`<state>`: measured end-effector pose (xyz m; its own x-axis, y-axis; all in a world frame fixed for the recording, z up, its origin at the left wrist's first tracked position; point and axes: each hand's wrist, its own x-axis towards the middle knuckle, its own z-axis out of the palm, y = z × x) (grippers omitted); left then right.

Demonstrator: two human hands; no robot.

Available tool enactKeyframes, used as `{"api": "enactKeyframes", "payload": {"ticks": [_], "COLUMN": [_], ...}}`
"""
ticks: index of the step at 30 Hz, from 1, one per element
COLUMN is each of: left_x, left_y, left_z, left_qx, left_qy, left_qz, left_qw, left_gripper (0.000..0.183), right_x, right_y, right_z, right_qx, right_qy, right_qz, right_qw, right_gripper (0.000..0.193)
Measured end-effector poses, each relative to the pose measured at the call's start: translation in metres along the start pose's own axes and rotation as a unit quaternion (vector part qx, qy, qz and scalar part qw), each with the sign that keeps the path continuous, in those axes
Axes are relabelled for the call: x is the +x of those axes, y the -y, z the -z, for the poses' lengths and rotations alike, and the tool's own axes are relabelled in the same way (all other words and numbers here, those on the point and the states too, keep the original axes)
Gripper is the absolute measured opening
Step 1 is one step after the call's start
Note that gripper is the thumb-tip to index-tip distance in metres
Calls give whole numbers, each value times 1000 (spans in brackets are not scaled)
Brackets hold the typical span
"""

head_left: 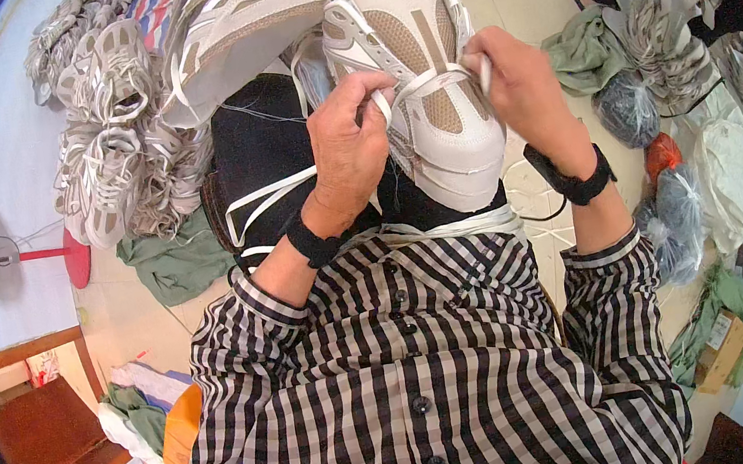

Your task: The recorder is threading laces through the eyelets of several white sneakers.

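Observation:
A white and beige shoe upper point(458, 137) rests on my lap, toe toward me and tongue pointing away. One white shoelace point(426, 82) crosses its lowest eyelets. My left hand point(349, 144) pinches the lace on the left side, its fingers curled round it. On the right, my right hand point(517, 81) is closed on the other end of the lace beside the eyelets. A loose length of lace point(265, 195) hangs below my left hand over my dark trousers. More white laces point(476, 224) lie across my lap at the waist.
Stacked shoe uppers point(241, 35) lean just beyond my lap. Laced uppers point(112, 136) pile up at the left, above a green cloth point(179, 261). Bundled uppers point(665, 44) and plastic bags point(682, 219) lie at the right. A red-based fan point(77, 257) stands far left.

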<state>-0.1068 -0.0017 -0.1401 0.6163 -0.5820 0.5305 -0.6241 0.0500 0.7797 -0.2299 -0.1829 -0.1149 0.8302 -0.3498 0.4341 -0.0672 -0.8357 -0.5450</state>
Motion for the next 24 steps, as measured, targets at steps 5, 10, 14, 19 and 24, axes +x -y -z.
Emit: {"api": "enactKeyframes", "payload": {"ticks": [5,10,14,19,24], "left_x": [-4,-7,-6,-8,-6], "left_y": [2,4,4,1,-5], "left_z": [0,-5,-6,-7,-10], "left_qx": [-11,-41,-54,-28,-61], "left_qy": [-10,-16,10,11,-3], "left_qz": [31,14,39,18,58], "left_qw": [999,999,998,999,996], "left_gripper": [12,11,13,20,21], "right_x": [-6,-12,-13,-14,-14], "right_y": [-3,-6,-7,-5,-5], "right_z": [-11,-24,-24,-23,-25], "right_qx": [211,225,239,238,228], "right_qy": [-27,-69,-74,-73,-81], "right_qz": [-145,-131,-138,-143,-136], "right_qw": [966,963,958,958,961], "right_gripper": [15,10,11,12,13]}}
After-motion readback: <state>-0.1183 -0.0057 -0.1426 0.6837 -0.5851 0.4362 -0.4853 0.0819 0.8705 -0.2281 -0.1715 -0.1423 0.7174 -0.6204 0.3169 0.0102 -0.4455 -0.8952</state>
